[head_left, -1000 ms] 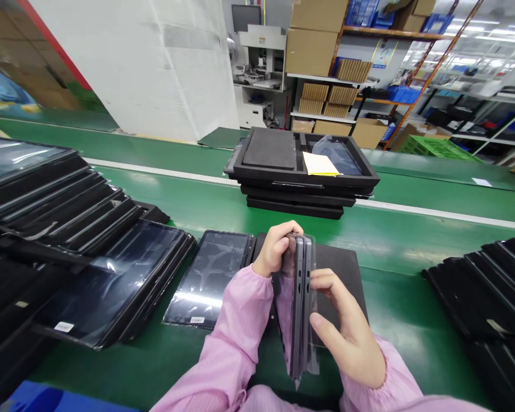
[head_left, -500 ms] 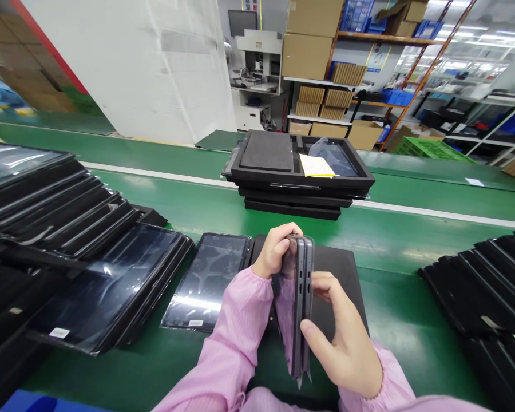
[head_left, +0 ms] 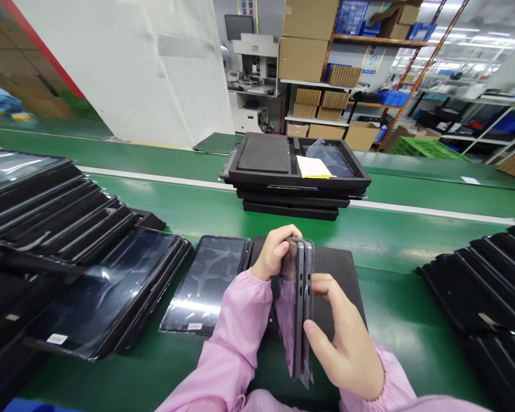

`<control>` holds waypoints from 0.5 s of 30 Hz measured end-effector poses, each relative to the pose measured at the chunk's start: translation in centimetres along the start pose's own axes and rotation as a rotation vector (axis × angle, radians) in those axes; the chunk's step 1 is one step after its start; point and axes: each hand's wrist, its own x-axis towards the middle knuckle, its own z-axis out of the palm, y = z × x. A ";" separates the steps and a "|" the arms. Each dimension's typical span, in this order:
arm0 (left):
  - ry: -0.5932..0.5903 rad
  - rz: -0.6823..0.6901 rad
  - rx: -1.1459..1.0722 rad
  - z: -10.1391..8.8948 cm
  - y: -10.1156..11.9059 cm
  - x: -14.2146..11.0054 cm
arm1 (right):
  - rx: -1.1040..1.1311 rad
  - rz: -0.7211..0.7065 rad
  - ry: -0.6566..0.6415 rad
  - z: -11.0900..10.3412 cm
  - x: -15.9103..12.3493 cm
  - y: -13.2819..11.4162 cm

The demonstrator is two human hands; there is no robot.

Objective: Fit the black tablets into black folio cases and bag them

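Two tablets (head_left: 301, 303) stand on edge, face against face, above a black foam pad (head_left: 341, 269). Clear film hangs from their lower ends, and small port openings show along the edges toward me. My left hand (head_left: 277, 250) is closed around their far upper end. On the right side, my right hand (head_left: 343, 337) touches the right tablet with curled fingers, the thumb near its edge; the fingertips are partly hidden behind it. Beside my left sleeve, another film-covered tablet (head_left: 208, 280) with a white label lies flat on the green table (head_left: 395, 309).
Film-covered tablets (head_left: 111, 286) and black foam trays (head_left: 64, 212) are piled at the left. More dark panels (head_left: 476, 286) lean in a row at the right. Straight ahead stands a stack of foam trays (head_left: 296, 194) with a yellow-edged paper (head_left: 313, 167) on top.
The view has shifted slightly. My right thumb has moved a little to the right along the tablets' edges; both hands otherwise stay in place with the pair upright.
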 end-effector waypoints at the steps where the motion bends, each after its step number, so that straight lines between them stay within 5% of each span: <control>1: 0.000 0.002 -0.003 0.0 0.0 0.0 | -0.001 -0.003 0.003 0.0 0.0 0.0; 15: 0.034 0.005 -0.030 -0.2 -0.3 0.0 | 0.064 0.053 -0.054 0.3 0.1 0.3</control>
